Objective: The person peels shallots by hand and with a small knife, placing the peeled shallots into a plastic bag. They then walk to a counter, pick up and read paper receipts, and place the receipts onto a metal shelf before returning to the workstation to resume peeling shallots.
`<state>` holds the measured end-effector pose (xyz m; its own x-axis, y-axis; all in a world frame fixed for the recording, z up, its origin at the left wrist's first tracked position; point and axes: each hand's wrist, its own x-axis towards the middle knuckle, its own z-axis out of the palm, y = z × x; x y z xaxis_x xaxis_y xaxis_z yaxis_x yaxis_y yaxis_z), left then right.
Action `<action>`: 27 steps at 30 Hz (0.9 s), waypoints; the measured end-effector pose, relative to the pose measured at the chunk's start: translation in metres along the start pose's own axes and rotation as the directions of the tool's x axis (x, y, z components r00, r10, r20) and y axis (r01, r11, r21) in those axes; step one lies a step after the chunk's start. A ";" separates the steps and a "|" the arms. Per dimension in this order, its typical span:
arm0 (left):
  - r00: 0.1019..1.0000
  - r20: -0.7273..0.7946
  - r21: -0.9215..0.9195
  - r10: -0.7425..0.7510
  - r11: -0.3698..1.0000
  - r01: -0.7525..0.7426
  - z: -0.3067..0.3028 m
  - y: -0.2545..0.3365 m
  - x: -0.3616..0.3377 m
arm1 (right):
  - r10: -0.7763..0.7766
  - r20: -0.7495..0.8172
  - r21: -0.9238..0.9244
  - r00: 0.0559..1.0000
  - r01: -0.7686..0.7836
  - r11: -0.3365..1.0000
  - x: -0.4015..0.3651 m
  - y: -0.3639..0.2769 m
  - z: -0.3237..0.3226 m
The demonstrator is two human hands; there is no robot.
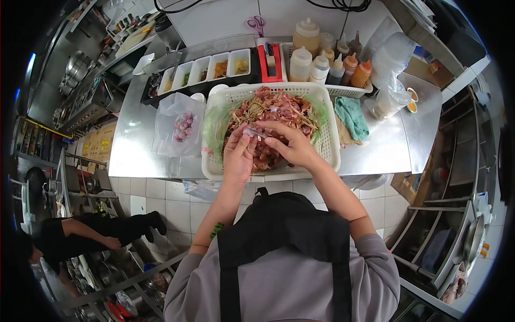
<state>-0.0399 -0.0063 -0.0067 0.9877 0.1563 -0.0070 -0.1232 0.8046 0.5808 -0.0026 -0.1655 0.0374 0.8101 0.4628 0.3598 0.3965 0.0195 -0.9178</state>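
Observation:
My left hand [240, 153] is closed, pinching a small pinkish shallot [247, 131] with its fingertips. My right hand [292, 144] is closed too, and a short greyish blade [258, 134], apparently of a small knife, shows at its fingers against the shallot; the handle is hidden. Both hands are above a white plastic basket [334, 145]. Inside lies a heap of reddish shallots with dry, straw-like stalks [274, 107], on a green bag [216, 129]. Left of the basket, a clear plastic bag [163, 137] holds several purple-pink shallots [183, 126].
Behind the basket stand a row of condiment tubs [220, 66], a red holder [270, 61] and a basket of squeeze bottles [320, 67]. A green cloth [351, 118] lies at right. Another person [86, 231] in black is at left, near metal racks.

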 end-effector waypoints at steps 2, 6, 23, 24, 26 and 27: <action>1.000 -0.001 0.029 -0.005 1.000 0.005 0.000 0.000 0.001 | -0.012 0.046 -0.042 0.999 0.014 0.999 0.000 0.001 -0.001; 1.000 -0.017 0.043 -0.020 0.999 0.020 -0.002 0.000 0.001 | -0.032 0.090 -0.046 0.995 0.036 0.998 0.000 0.003 -0.002; 0.999 0.048 0.044 -0.021 0.999 0.019 -0.001 0.001 -0.002 | -0.035 -0.041 -0.096 0.999 0.031 0.995 0.000 0.003 -0.005; 0.999 0.049 0.044 -0.021 0.999 0.018 -0.003 0.000 -0.001 | 0.007 0.024 -0.058 1.000 -0.006 0.998 -0.001 0.001 -0.005; 0.998 0.058 0.043 -0.016 0.999 0.014 -0.007 -0.002 0.000 | 0.045 0.092 -0.024 0.995 -0.043 0.999 -0.001 0.001 -0.004; 0.998 0.059 0.043 -0.014 0.999 0.012 -0.005 -0.001 0.000 | 0.005 0.096 -0.026 0.995 -0.002 1.000 -0.001 0.003 -0.003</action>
<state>-0.0401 -0.0040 -0.0108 0.9933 0.1111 0.0325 -0.1075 0.7811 0.6150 -0.0008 -0.1687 0.0352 0.7666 0.5460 0.3379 0.4058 -0.0042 -0.9139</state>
